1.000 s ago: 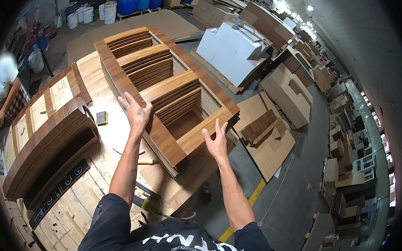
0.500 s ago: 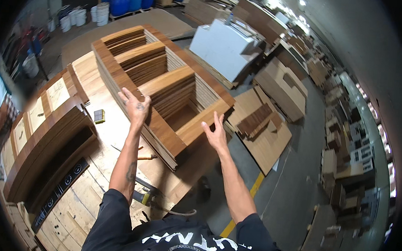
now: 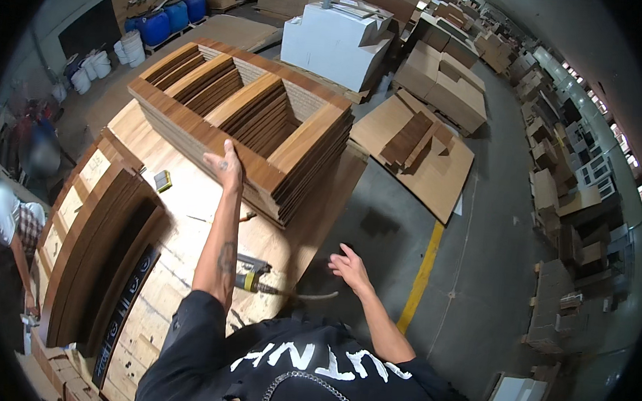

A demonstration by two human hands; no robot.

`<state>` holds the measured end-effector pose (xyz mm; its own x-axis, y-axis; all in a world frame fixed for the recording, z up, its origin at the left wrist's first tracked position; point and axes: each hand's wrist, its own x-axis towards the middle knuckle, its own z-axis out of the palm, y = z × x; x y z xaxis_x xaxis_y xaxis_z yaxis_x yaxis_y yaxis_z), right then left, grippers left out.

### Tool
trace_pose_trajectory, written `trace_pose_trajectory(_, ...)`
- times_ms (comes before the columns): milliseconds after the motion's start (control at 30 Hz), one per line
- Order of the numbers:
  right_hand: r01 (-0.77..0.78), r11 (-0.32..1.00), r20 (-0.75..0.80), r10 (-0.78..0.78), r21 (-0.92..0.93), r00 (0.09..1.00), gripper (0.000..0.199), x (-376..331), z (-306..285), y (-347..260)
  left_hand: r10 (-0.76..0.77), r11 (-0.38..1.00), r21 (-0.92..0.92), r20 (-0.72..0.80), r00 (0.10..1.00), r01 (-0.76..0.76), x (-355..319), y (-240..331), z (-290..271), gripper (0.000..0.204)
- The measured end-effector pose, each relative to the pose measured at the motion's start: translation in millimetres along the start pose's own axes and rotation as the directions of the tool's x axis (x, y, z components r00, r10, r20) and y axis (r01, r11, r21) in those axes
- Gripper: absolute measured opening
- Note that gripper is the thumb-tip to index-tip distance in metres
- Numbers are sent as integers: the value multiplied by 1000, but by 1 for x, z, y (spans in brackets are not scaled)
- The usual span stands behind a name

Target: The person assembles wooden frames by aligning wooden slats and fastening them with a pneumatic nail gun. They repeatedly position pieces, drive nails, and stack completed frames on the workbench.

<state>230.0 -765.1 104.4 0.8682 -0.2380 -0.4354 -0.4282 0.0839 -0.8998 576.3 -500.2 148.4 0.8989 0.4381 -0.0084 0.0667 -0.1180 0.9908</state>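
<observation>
A tall stack of brown wooden frames (image 3: pixel 264 171) with several rectangular openings sits on the light wooden worktable (image 3: pixel 187 225). My left hand (image 3: pixel 224 167) is against the stack's near long side, fingers apart, and appears to touch its edge without gripping it. Away from the stack, my right hand (image 3: pixel 350 270) hovers over the floor to the right of the table, holding nothing, its fingers loosely apart. Below the stack, near my left forearm, lies an air tool (image 3: pixel 250 275) with a hose. A small yellow and black block (image 3: pixel 162 181) rests left of my left hand.
Curved wooden pieces (image 3: pixel 87 241) are stacked at the table's left, beside a dark printed strip (image 3: pixel 123 313). A co-worker (image 3: pixel 11 218) bends at the far left. Cardboard sheets (image 3: pixel 412 154) lie on the floor right of the table, near a white block-shaped stack (image 3: pixel 334 47).
My right hand has left the stack's right end and drawn back toward me. My left hand stays by the near side. The view has shifted, and the co-worker shows more fully.
</observation>
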Motion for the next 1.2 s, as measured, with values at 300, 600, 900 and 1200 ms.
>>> trace_pose_trajectory(300, -175, 941, -231, 245, 289, 942, 70, -136, -36, 200, -19, 968, -236, 289, 957, 91, -83, -14, -119, 84)
trace_pose_trajectory(600, -31, 397, 43, 178, -917, 983, 20, -354, -17, 584, -531, 835, 99, 404, 745, 541, -307, -139, -367, 42)
trace_pose_trajectory(900, -44, 466, 54, 195, -884, 979, 42, -377, 5, 601, -522, 845, 32, 264, 811, 533, -377, -175, -556, 35)
trace_pose_trajectory(1200, -192, 929, -414, 47, -317, 909, 70, -178, 99, 276, -324, 920, 28, 615, 719, 391, -315, -99, -550, 73)
